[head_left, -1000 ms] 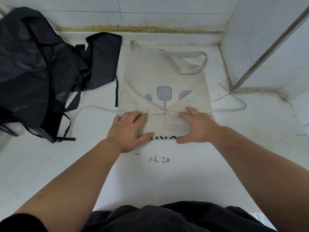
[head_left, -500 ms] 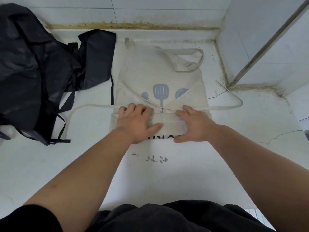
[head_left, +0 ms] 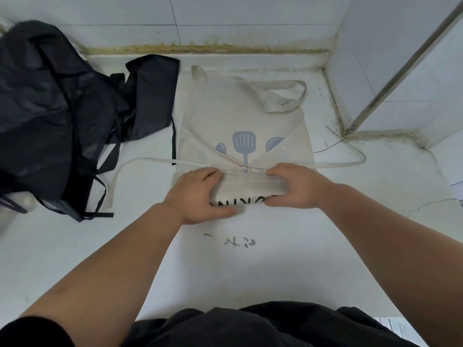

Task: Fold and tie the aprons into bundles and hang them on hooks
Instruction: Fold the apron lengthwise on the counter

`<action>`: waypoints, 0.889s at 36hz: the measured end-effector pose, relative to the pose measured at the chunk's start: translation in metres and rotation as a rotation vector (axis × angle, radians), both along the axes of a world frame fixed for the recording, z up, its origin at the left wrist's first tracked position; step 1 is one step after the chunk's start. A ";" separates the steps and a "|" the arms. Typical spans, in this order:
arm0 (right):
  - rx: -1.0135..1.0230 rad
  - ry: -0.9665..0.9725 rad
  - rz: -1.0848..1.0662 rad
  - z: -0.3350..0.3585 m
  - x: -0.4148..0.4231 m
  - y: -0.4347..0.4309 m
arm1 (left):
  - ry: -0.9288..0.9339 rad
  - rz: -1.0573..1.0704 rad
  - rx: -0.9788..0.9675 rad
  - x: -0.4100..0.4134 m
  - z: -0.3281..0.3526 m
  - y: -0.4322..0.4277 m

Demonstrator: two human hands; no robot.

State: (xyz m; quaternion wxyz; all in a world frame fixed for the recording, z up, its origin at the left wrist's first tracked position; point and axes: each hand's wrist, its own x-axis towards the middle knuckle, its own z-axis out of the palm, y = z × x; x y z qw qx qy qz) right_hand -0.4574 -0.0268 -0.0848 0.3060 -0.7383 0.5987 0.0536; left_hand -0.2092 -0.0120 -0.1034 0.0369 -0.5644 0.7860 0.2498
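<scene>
Fingers (head_left: 209, 173) of the left hand (head_left: 198, 194) curl over the rolled near end of the beige apron (head_left: 243, 116), with the thumb tucked below. The right hand (head_left: 297, 187) grips the roll's other end the same way. The apron lies flat on a white surface (head_left: 275, 271), its ties (head_left: 145, 160) trailing to both sides. A heap of black aprons (head_left: 50, 108) lies just beside it on the left.

A worn, tiled kitchen or utility corner. White wall tiles (head_left: 250, 18) stand beyond the right hand (head_left: 298, 186), with dirty yellowed sealant (head_left: 200, 49) along their foot. The white worktop (head_left: 62, 246) is cracked to that hand's right. The beige apron (head_left: 240, 116) under it carries spatula prints.
</scene>
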 end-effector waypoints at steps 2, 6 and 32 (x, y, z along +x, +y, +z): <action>0.025 -0.011 -0.016 0.003 -0.002 -0.005 | -0.020 -0.009 0.056 0.001 0.002 -0.003; 0.093 -0.004 -0.024 0.016 -0.002 -0.019 | -0.034 -0.028 0.061 0.004 0.008 -0.018; -0.475 0.314 0.022 -0.020 -0.006 -0.089 | -0.464 -0.118 -0.417 -0.008 0.006 -0.095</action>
